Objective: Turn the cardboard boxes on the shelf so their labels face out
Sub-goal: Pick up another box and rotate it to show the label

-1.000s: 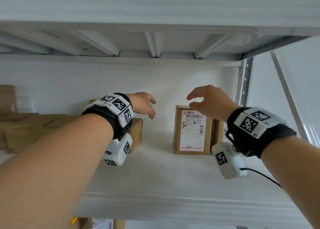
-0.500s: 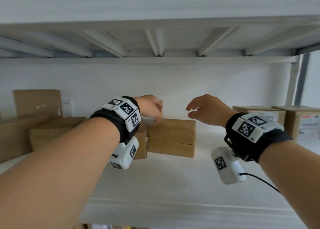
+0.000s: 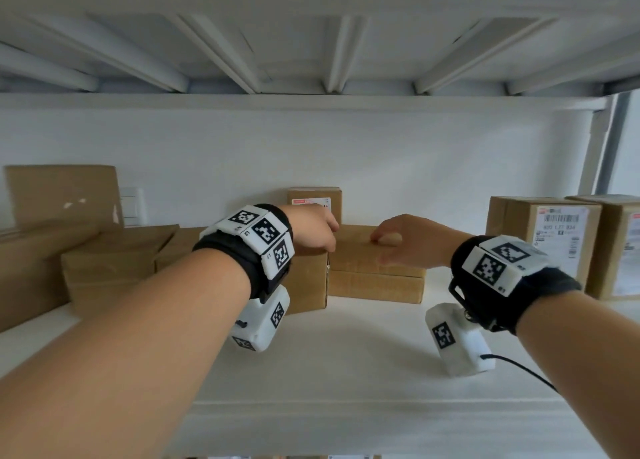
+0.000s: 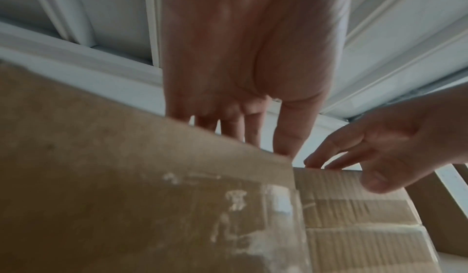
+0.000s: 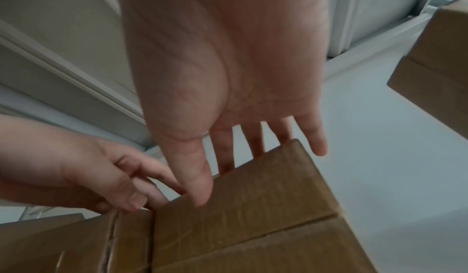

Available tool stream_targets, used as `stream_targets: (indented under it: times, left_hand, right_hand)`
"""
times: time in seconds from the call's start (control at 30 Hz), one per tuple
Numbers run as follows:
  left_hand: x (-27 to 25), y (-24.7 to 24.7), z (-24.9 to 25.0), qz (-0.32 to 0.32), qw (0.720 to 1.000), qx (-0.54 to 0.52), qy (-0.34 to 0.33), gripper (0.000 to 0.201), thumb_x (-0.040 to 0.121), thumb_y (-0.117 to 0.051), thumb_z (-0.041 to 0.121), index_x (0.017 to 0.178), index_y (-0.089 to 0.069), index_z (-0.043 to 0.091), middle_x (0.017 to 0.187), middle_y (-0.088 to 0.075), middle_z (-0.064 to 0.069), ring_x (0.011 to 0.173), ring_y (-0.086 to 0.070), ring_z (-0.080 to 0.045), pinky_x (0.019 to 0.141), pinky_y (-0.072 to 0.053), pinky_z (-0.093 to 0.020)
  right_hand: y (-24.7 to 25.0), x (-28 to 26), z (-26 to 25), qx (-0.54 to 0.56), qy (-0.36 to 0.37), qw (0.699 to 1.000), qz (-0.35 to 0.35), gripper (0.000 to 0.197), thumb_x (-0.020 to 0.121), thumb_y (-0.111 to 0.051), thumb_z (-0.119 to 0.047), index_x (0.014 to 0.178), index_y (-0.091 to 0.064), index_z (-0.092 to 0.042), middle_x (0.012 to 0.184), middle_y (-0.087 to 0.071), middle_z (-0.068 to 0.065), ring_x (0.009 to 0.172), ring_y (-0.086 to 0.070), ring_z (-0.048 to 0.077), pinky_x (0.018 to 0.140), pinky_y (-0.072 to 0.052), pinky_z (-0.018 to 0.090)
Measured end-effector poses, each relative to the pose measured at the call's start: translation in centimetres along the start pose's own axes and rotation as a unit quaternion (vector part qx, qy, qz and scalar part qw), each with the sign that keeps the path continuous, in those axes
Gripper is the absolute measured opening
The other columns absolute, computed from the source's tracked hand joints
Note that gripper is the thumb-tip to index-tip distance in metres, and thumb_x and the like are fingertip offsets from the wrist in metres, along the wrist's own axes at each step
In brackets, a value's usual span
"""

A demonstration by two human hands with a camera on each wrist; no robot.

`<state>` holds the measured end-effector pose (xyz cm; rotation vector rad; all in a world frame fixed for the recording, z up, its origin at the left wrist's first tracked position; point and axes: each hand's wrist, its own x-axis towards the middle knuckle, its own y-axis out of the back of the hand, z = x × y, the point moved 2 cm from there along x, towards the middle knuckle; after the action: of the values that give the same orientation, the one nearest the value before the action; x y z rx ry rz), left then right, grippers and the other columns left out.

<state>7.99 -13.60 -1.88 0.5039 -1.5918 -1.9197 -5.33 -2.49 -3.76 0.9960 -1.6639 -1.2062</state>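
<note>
On the white shelf (image 3: pixel 311 372), a person reaches with both bare hands toward the cardboard boxes set back from its front edge. The left hand (image 3: pixel 313 231), fingers extended and lightly spread, lies over the top of a plain upright box (image 3: pixel 308 282) near the shelf's middle. The right hand (image 3: pixel 403 242), fingers likewise straight and parted, rests on the low flat box (image 3: pixel 375 269) touching that box's right side, its fingertips hooked over the far top edge. Neither hand pinches anything. Both boxes present bare brown faces to the front. Behind them, close to the back edge, a taller box (image 3: pixel 315 200) shows part of a label, and toward the shelf's right end two labelled boxes (image 3: pixel 554 236) already face out. More plain boxes (image 3: pixel 110 261) crowd the left end. The step in hand appears to be taking hold of the flat box; the next move likely calls for drawing it clear of its neighbour and rotating it until its label shows.
</note>
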Motion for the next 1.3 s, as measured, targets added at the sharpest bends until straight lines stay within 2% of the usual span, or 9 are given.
stream_targets:
  times: [0.2, 0.3, 0.37, 0.57, 0.83, 0.93, 1.07, 1.2, 1.3]
  left_hand:
    - [0.0, -0.5, 1.6, -0.012, 1.0, -0.009, -0.018, 0.06, 0.091, -0.06, 0.02, 0.148, -0.04, 0.022, 0.152, -0.039, -0.002, 0.135, -0.041, -0.021, 0.1, -0.036, -0.026]
    - [0.2, -0.4, 2.2, 0.006, 0.999, -0.039, -0.023, 0.057, 0.087, -0.064, 0.019, 0.142, -0.048, 0.026, 0.134, -0.053, -0.002, 0.105, -0.057, -0.016, 0.082, -0.045, -0.023]
    - [0.0, -0.2, 2.4, 0.029, 0.997, -0.068, -0.024, 0.051, 0.086, -0.065, 0.015, 0.135, -0.054, 0.026, 0.122, -0.055, 0.002, 0.087, -0.056, -0.01, 0.07, -0.045, -0.022]
    - [-0.6, -0.1, 2.0, 0.096, 0.989, -0.115, -0.008, 0.042, 0.083, -0.065, 0.003, 0.121, -0.067, 0.02, 0.14, -0.053, 0.0, 0.126, -0.05, -0.018, 0.086, -0.039, -0.024]
    - [-0.4, -1.0, 3.0, 0.063, 0.997, -0.03, -0.01, 0.046, 0.076, -0.078, 0.015, 0.121, -0.068, 0.017, 0.124, -0.064, -0.001, 0.109, -0.06, -0.018, 0.084, -0.049, -0.026]
    - [-0.2, -1.1, 3.6, 0.064, 0.998, 0.004, -0.019, 0.043, 0.077, -0.077, 0.013, 0.119, -0.069, 0.013, 0.118, -0.068, -0.002, 0.105, -0.064, -0.02, 0.089, -0.053, -0.03]
    - [0.5, -1.1, 4.0, 0.052, 0.997, 0.047, -0.015, 0.038, 0.076, -0.077, 0.011, 0.113, -0.071, 0.004, 0.113, -0.071, -0.009, 0.1, -0.068, -0.026, 0.089, -0.056, -0.039]
    - [1.0, -1.2, 4.3, 0.048, 0.996, 0.08, -0.007, 0.038, 0.076, -0.077, 0.014, 0.112, -0.071, 0.004, 0.11, -0.072, -0.009, 0.097, -0.069, -0.025, 0.087, -0.057, -0.039]
    - [1.0, -1.2, 4.5, 0.046, 0.995, 0.088, -0.003, 0.038, 0.075, -0.077, 0.016, 0.111, -0.071, 0.005, 0.108, -0.072, -0.008, 0.096, -0.069, -0.025, 0.086, -0.058, -0.039]
  right_hand:
    - [-0.1, -0.4, 0.8, 0.0, -0.006, 1.0, -0.021, 0.057, 0.077, -0.071, -0.033, 0.13, -0.049, -0.03, 0.12, -0.052, -0.007, 0.106, -0.053, 0.017, 0.093, -0.046, 0.033]
    - [-0.2, -0.4, 1.0, -0.008, 0.002, 1.0, -0.028, 0.07, 0.07, -0.076, -0.036, 0.132, -0.045, -0.032, 0.125, -0.054, -0.008, 0.107, -0.054, 0.016, 0.094, -0.047, 0.035]
    - [-0.1, -0.4, 1.2, -0.018, 0.005, 0.999, -0.033, 0.078, 0.068, -0.079, -0.038, 0.136, -0.042, -0.032, 0.129, -0.054, -0.008, 0.11, -0.053, 0.016, 0.096, -0.046, 0.035]
    - [-0.1, -0.3, 1.7, -0.055, 0.015, 0.997, -0.047, 0.09, 0.066, -0.08, -0.042, 0.143, -0.035, -0.033, 0.136, -0.05, -0.009, 0.122, -0.044, 0.017, 0.102, -0.042, 0.039]
    - [0.4, -0.1, 4.2, -0.047, -0.061, 0.997, -0.014, 0.099, 0.063, -0.077, -0.056, 0.147, -0.029, -0.035, 0.135, -0.041, 0.0, 0.13, -0.029, 0.026, 0.1, -0.04, 0.045]
    - [0.8, 0.0, 4.5, -0.088, -0.067, 0.993, -0.043, 0.1, 0.065, -0.072, -0.062, 0.149, -0.026, -0.033, 0.139, -0.044, -0.004, 0.131, -0.029, 0.027, 0.101, -0.035, 0.041]
    - [1.4, -0.2, 4.6, -0.148, -0.06, 0.983, -0.09, 0.094, 0.065, -0.068, -0.066, 0.145, -0.027, -0.037, 0.133, -0.047, -0.01, 0.125, -0.032, 0.024, 0.089, -0.035, 0.035]
    - [1.4, -0.8, 5.3, -0.107, -0.058, 0.984, -0.127, 0.099, 0.066, -0.074, -0.055, 0.147, -0.02, -0.036, 0.135, -0.044, -0.003, 0.12, -0.047, 0.022, 0.1, -0.042, 0.039]
    - [1.4, -1.4, 5.9, -0.079, -0.06, 0.985, -0.144, 0.103, 0.067, -0.075, -0.051, 0.149, -0.014, -0.037, 0.14, -0.042, -0.004, 0.123, -0.046, 0.021, 0.105, -0.04, 0.042]
